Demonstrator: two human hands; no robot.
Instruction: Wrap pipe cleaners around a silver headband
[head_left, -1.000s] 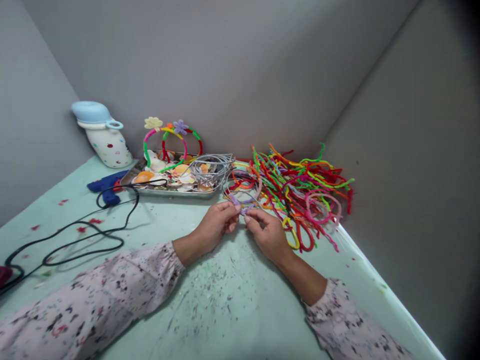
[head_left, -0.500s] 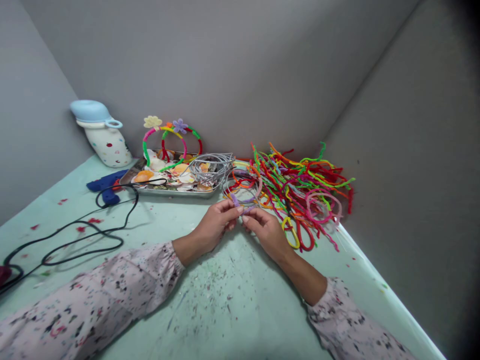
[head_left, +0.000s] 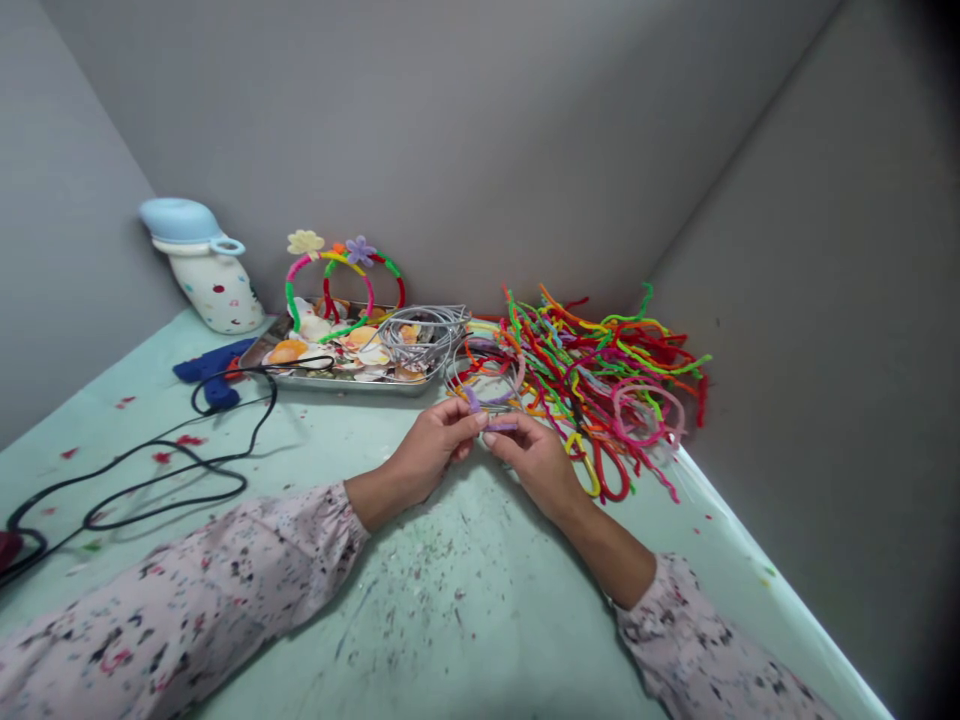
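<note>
A ring of grey wire (head_left: pixel 455 385), partly wrapped in coloured pipe cleaner, is held up near the middle of the head view. My left hand (head_left: pixel 435 440) pinches its near side, where a short piece of purple pipe cleaner (head_left: pixel 473 398) sticks up past the fingertips. Just to the right, my right hand (head_left: pixel 534 460) is closed on the purple pipe cleaner, which lies across its fingers. Both thumbs nearly meet. The fingers hide where purple strand and wire touch.
Behind my left hand stands a metal tray (head_left: pixel 352 385) of shells with a grey wire coil (head_left: pixel 424 335) and two decorated hoops. Pipe cleaners (head_left: pixel 600 350) and scissors (head_left: pixel 613 475) lie right. A blue glue gun (head_left: pixel 217 375), its black cable and a bottle (head_left: pixel 214 285) are left.
The purple strand at my right fingers has shifted and now lies straighter across them. The upright purple piece leans slightly further right. Both hands stay nearly in place.
</note>
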